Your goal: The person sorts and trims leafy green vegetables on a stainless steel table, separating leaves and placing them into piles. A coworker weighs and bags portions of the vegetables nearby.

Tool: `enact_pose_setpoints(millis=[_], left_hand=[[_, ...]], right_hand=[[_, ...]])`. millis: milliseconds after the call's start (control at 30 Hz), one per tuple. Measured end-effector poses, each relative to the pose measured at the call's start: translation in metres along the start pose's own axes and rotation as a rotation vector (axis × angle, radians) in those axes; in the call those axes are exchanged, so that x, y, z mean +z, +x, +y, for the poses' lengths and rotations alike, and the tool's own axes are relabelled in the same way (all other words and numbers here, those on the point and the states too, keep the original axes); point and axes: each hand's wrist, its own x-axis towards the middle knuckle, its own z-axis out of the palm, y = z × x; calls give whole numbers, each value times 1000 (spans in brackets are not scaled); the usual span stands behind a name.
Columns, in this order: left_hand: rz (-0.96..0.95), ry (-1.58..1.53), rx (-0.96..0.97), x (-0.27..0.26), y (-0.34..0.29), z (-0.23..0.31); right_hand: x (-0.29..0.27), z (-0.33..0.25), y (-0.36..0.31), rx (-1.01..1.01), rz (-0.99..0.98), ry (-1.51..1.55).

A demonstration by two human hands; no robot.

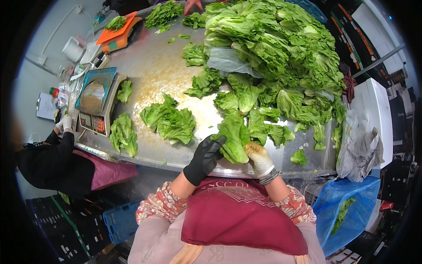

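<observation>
Between my two gloved hands, just over the near edge of the metal table, is a head of green lettuce (233,136). My left hand (206,157), in a black glove, is closed on its left side. On its lower right, my right hand (260,159) grips the pale stem end in a white, stained glove. Loose lettuce leaves (268,127) lie right behind it. A separate bunch of lettuce (169,121) rests to the left of my hands. The big lettuce pile (281,44) rises at the back right.
A weighing scale (94,105) stands at the table's left, with an orange scale (118,33) farther back. At the left, a co-worker in black (57,163) wears white gloves. Clear plastic bags (358,143) hang at the right edge, above a blue bag (347,211) with leaves inside.
</observation>
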Motion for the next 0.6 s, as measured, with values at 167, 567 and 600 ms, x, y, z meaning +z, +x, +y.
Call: enact_pose_setpoints(millis=[167, 567, 600], left_hand=[[56, -1633, -584, 5, 7, 11], [49, -1412, -358, 10, -1, 19], [73, -1664, -440, 5, 6, 31]], right_hand=[[-4, -7, 4, 161, -146, 667], [64, -58, -25, -450, 4, -285], [61, -57, -25, -445, 47, -240]])
